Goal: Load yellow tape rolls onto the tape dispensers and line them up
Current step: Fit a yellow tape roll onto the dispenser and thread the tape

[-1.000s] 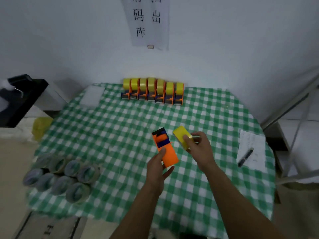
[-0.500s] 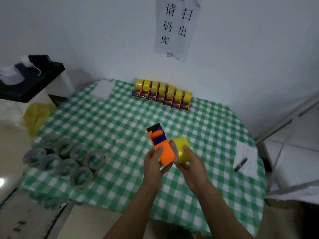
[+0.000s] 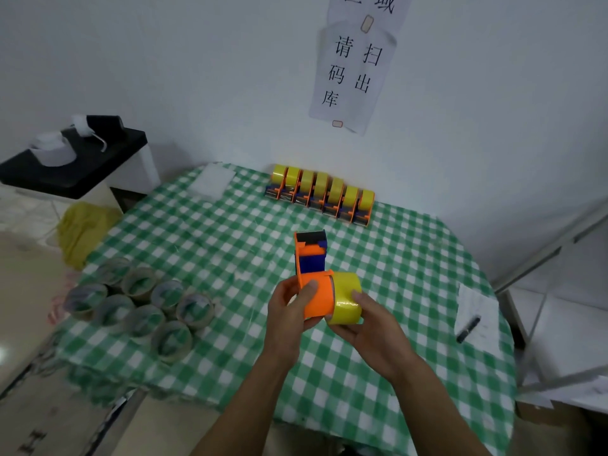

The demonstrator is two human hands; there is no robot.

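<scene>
A second ago the yellow tape roll (image 3: 345, 301) is held clear of the orange dispenser (image 3: 312, 278); now it is brought flush against the dispenser's right side, at the round body where the hub is judged to sit. The dispenser is gripped by the left hand (image 3: 289, 311), thumb laid across the orange face and fingers curled behind it, and its black and blue cutter end is pointed away toward the wall. The roll is cupped from below and from the right by the right hand (image 3: 365, 324), with the fingers wrapped round its outer band. Both are held in the air above the middle of the table. Whether the roll is fully seated on the hub cannot be told, since the joint is hidden; the loading step is judged to be under way, with threading and placing not yet done. A row of seven loaded dispensers (image 3: 320, 195) is lined up at the far edge against the wall, and a place beside it is presumably meant for this one. The table is covered by a green checked cloth (image 3: 230, 238). A cluster of clear tape rolls (image 3: 138, 304) is set at the left edge, a sheet of paper (image 3: 478, 304) with a pen (image 3: 468, 329) at the right. A paper sign (image 3: 353, 74) is stuck to the white wall, and a black-topped stand (image 3: 75, 166) is seen at the left.
</scene>
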